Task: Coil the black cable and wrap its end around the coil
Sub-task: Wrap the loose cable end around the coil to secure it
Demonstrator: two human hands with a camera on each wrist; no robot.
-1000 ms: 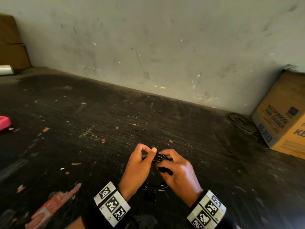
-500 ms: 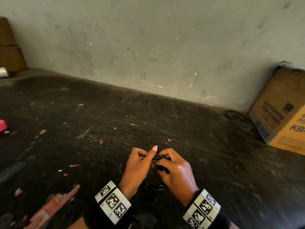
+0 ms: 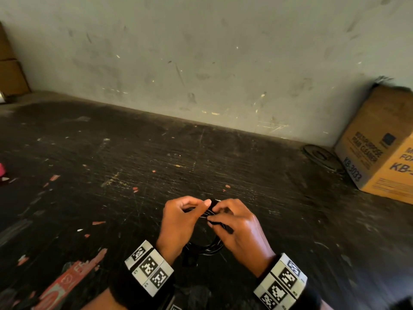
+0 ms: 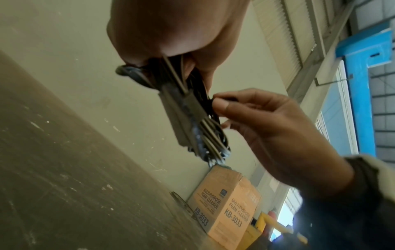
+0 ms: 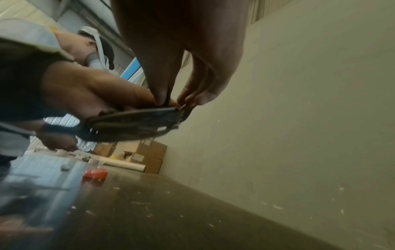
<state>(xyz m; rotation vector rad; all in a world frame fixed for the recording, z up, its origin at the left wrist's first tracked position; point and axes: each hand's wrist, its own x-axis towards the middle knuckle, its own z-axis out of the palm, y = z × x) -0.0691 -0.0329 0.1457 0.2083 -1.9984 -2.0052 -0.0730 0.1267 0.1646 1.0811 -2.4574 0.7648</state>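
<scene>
1. we saw one black cable (image 3: 204, 248), already gathered into a coil of several loops and held in the air just above the bench (image 3: 134, 166), near the middle of its front edge.
2. our left hand (image 3: 178, 222) had its fingers curled round the far side of the coil, clamping the loops together between thumb and forefinger.
3. our right hand (image 3: 237, 227) pinched a short stretch of the same cable between thumb and fingertips, right against the bundle where the left hand held it.
4. we judged the coiling done and the wrapping under way: in the left wrist view the loops lay side by side in a flat bundle with a strand crossing them beside the right thumb. how many turns of the end were on, we could not tell, and a tucked end was not visible.
5. what seemed left was to finish winding the end round the loops and secure it.
6. one cardboard box (image 3: 380, 151), printed as foam cleaner, stood at the bench's right end by the wall (image 3: 201, 52), with one dark flat disc (image 3: 319, 155) just beside it.
7. more brown boxes (image 3: 11, 72) stood at the far left corner; one pink object (image 3: 1, 169) showed at the left edge.
</scene>
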